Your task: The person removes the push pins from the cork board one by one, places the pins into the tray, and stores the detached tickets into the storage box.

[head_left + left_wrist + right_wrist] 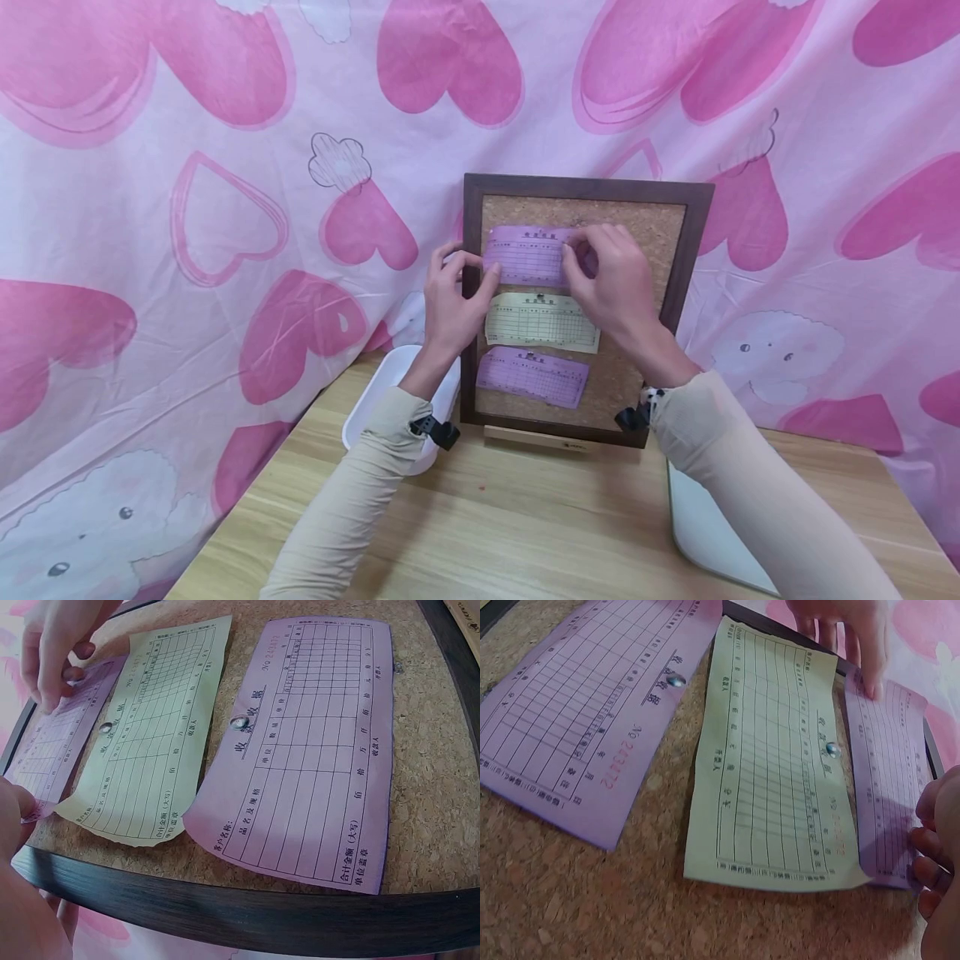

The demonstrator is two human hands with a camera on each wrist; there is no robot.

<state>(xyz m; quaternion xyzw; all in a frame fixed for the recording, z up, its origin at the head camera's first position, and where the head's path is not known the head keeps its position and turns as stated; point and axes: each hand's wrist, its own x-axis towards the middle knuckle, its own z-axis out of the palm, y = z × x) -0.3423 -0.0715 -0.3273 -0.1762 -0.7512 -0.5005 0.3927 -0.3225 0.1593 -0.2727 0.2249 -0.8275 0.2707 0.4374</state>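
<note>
A dark-framed corkboard (pixel 622 400) stands upright on the table, bearing a purple receipt (pixel 525 254) at the top, a pale green receipt (pixel 540 322) in the middle and another purple receipt (pixel 300 757) at the bottom. My left hand (pixel 455 304) grips the board's left edge. Its thumb (pixel 875 688) presses the top receipt's left end, and its other fingers reach past the frame. My right hand (pixel 615 279) pinches the right end of that receipt; whether a pin is in its fingers is hidden. Silver pins show on the green receipt (pixel 832 750) and the bottom receipt (pixel 675 679).
A white plastic tray (pixel 367 408) stands left of the board, partly behind my left forearm. On the right, a pale flat panel (pixel 712 525) lies partly under my right sleeve. A tiny red speck (pixel 482 488) is on the wooden table (pixel 525 533). Heart-printed pink cloth (pixel 450 150) hangs behind.
</note>
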